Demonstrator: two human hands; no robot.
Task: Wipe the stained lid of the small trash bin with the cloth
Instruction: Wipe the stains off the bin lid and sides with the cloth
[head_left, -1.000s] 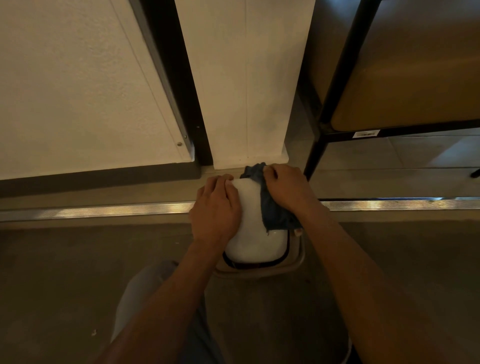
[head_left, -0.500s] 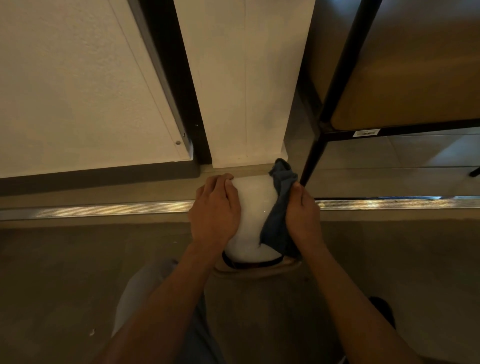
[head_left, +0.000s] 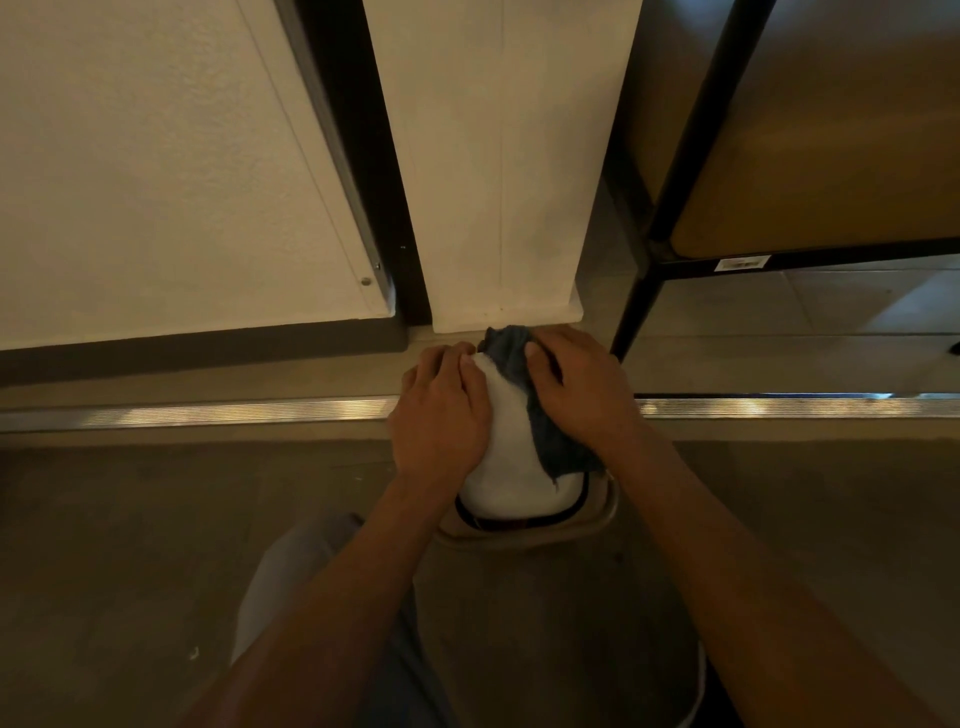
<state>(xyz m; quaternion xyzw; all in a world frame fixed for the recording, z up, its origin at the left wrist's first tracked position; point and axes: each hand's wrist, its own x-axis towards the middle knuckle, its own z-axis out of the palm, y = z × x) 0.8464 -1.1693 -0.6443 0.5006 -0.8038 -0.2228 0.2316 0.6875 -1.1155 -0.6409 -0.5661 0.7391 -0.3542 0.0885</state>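
the small trash bin stands on the floor just below centre, close against the foot of a white wall panel at 12 o'clock. only its beige rim shows at 6 o'clock; the body is hidden under the white domed lid. any stain on the lid is hard to make out in the dim light.

the left hand lies flat on the lid's 9 o'clock side, fingers straight and together, pressing down, their tips reaching the far edge. the right hand covers the 3 o'clock side and presses the dark blue cloth onto the lid, fingers slightly bent over it; whether they pinch it cannot be told. much of the cloth is hidden under the palm, with a bunch poking out at 12 o'clock and a ragged corner at 5 o'clock.

a metal floor strip passes behind the hands. a black-framed shelf at 2 o'clock is cut off by the frame edge.
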